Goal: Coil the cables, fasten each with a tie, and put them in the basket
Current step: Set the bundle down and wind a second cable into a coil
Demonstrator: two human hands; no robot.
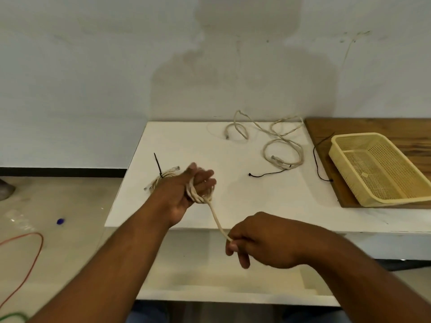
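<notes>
White table (pixel 233 197) — loose cable (pixel 276 159), tied coil (pixel 163 176), board (pixel 326 127)

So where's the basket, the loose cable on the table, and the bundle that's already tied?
basket (pixel 384 178): head view, on its mesh floor.
loose cable (pixel 274 157): head view, on the plug inside its loop.
tied bundle (pixel 168 174): head view, on the strands beside the black tie (pixel 158 165).

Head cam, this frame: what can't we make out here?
Head view only.
Tied coil: mostly behind left hand.
Turns of cable round that hand: motion blur.
Cable's tail: hidden inside right hand.
Basket: right corner cut by frame edge.
</notes>
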